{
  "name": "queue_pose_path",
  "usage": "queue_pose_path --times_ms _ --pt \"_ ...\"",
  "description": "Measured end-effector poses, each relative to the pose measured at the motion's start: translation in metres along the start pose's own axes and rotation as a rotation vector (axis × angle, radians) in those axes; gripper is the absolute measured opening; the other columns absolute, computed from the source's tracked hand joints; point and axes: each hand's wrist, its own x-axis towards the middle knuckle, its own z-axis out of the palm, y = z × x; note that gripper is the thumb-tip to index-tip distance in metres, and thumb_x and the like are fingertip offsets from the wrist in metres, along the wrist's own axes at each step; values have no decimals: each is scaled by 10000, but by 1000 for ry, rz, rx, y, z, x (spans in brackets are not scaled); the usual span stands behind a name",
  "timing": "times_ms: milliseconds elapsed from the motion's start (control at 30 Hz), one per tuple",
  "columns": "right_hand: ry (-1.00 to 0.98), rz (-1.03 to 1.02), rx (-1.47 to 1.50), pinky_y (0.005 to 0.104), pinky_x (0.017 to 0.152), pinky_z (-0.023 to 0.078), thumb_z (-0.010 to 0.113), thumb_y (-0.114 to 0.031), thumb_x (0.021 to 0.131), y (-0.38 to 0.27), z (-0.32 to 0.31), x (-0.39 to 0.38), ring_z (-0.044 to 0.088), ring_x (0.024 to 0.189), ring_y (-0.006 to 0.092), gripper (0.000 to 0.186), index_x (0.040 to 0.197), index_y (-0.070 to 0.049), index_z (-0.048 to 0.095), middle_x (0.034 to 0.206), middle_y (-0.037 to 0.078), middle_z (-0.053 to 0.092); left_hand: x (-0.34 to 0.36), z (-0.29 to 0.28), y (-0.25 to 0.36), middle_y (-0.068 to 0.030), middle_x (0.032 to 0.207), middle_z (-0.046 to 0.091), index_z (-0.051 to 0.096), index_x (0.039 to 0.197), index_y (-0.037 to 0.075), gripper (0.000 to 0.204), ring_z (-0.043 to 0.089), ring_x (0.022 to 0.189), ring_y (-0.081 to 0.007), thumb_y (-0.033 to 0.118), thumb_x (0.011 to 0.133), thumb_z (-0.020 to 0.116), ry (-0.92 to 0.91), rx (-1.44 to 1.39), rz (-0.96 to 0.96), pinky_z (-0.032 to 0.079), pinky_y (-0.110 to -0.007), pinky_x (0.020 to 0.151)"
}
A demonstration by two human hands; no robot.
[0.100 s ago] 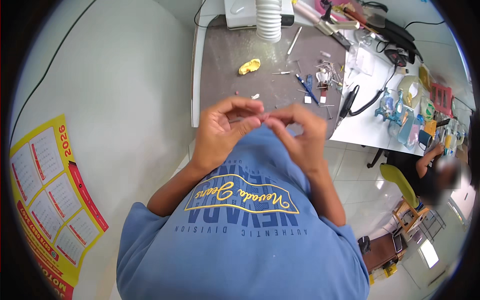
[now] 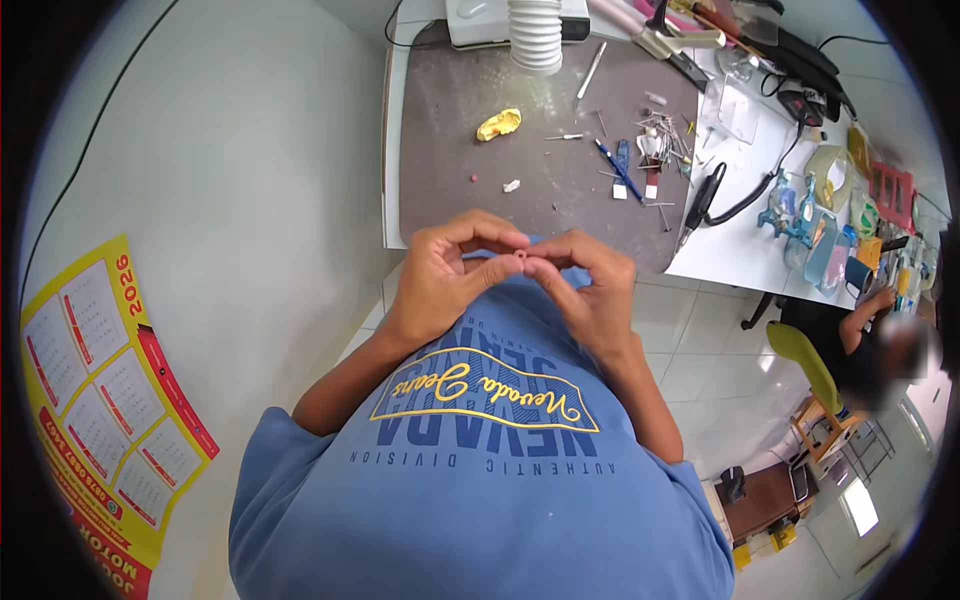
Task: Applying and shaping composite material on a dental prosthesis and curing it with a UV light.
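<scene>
Between the fingertips of both hands sits a tiny pink piece (image 2: 521, 254), too small to name more exactly. My left hand (image 2: 445, 270) pinches it from the left, thumb and forefinger together. From the other side my right hand (image 2: 592, 290) closes its thumb and forefinger on the same piece. Both hands are held in front of my blue shirt, at the near edge of a brown work mat (image 2: 440, 200). Farther off on the mat lie a yellow moulded lump (image 2: 499, 124), a white scrap (image 2: 512, 186) and a pink crumb (image 2: 474, 178).
A white ribbed hose (image 2: 535, 40) hangs over the mat's far side. Right of centre lie a blue pen-like tool (image 2: 620, 170) and a heap of small metal bits (image 2: 660, 140). A black handpiece (image 2: 706, 200) with a coiled cord rests farther right. Another person (image 2: 860, 350) sits at the bench.
Both hands have shifted slightly down toward my shirt, still fingertip to fingertip. The pink piece between them shows more clearly.
</scene>
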Motion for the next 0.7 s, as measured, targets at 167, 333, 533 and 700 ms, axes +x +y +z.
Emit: queue_pose_path --times_ms 167,333,533,700 --pt "-101 207 200 268 622 524 716 -63 812 20 -6 -22 673 677 146 84 853 8 701 795 96 709 -8 -1 -29 -119 1038 625 634 1008 -47 195 622 939 -157 -47 819 682 -91 -40 -54 535 -290 855" --pt "-127 336 390 270 637 527 683 -61 839 31 -12 -16 659 689 130 86 869 19 696 809 87 705 6 -4 -33 -129 1043 632 634 1014 -35 154 633 913 -160 1 866 655 -93 -233 -231 538 -280 832" --pt "71 422 14 281 648 519 668 -63 840 122 -18 -4 651 696 156 137 961 1 660 843 116 687 18 3 -4 -116 1066 641 606 1081 3 175 638 858 -135 88 928 599 162 -291 -177 533 -241 786" --pt "-60 236 -359 331 650 521 684 -84 810 155 -7 8 670 740 235 127 904 -16 632 863 121 663 16 7 20 -137 1028 668 607 1130 -15 230 646 873 -139 70 917 613 218 -323 -58 527 -245 790"
